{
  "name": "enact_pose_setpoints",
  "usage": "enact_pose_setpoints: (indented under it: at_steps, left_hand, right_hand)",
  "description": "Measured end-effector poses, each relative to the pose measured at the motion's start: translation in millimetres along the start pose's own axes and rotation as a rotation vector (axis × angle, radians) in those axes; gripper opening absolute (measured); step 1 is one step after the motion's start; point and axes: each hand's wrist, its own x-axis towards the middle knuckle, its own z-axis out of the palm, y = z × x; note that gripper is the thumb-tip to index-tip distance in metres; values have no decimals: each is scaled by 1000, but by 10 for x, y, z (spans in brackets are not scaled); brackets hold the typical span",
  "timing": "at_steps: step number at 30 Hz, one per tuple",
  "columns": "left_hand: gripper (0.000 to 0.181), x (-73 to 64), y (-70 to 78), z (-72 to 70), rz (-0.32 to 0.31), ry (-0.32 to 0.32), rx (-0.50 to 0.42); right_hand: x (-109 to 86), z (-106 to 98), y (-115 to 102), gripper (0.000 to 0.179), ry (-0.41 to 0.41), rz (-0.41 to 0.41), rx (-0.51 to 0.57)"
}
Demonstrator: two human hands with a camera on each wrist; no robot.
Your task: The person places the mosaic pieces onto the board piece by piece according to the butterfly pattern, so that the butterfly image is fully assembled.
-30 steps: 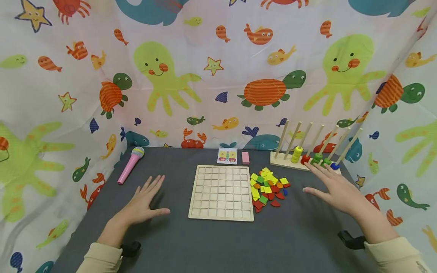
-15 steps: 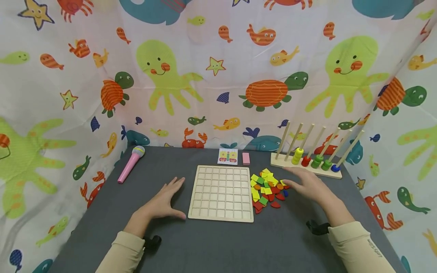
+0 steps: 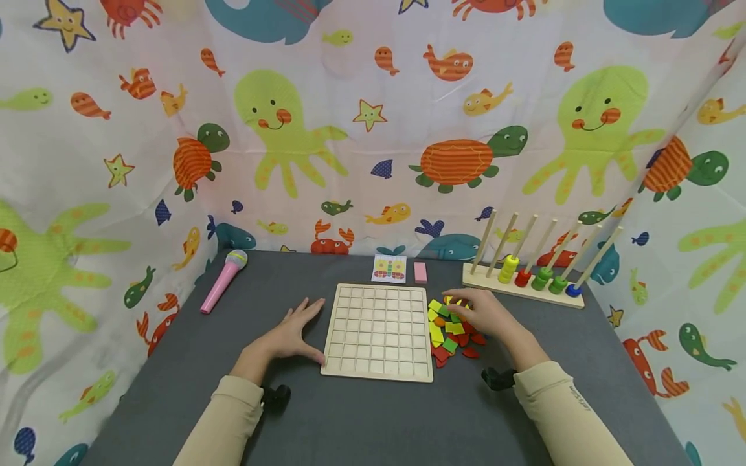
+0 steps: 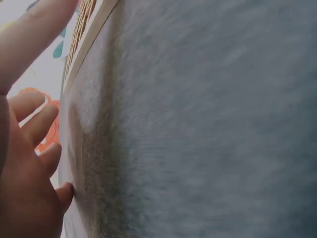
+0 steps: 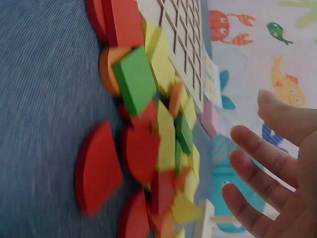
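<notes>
A wooden grid board [image 3: 377, 333] of shallow square cells lies on the dark table. Beside its left edge is my left hand [image 3: 288, 336], fingers spread, the thumb at the board's lower left corner; whether it touches the rim I cannot tell. To the right of the board lies a loose pile of coloured tiles [image 3: 437, 333]: yellow and green squares, orange rounds, red quarter circles. Over the pile's far right part hovers my right hand [image 3: 486, 316], loosely bent and holding nothing. In the right wrist view its fingers [image 5: 262, 153] are apart from the green tile [image 5: 134, 81] and red quarter circle [image 5: 98, 168].
Behind the board are a butterfly pattern card [image 3: 389, 268] and a pink block [image 3: 420, 272]. A pink toy microphone [image 3: 224, 281] lies at the back left. A wooden peg stand [image 3: 524, 290] with coloured rings stands at the back right. A printed curtain [image 3: 373, 129] encloses the table.
Both hands have moved inward: the left rightward to the board's edge, the right leftward from near the peg stand to above the tile pile.
</notes>
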Motion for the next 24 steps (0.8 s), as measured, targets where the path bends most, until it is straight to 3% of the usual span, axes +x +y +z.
enact_pose_setpoints:
  at_steps: [4, 10, 17, 24]
  left_hand:
    - [132, 90, -22, -17, 23, -54, 58]
    - [131, 123, -21, 2, 34, -75, 123]
    - [130, 145, -3, 19, 5, -97, 145]
    - [128, 188, 84, 9, 9, -106, 152]
  right_hand:
    - [113, 119, -35, 30, -25, 4, 8]
    - [238, 269, -27, 20, -43, 24, -10]
    - [325, 421, 65, 22, -62, 60, -125]
    - [340, 440, 133, 26, -81, 87, -177]
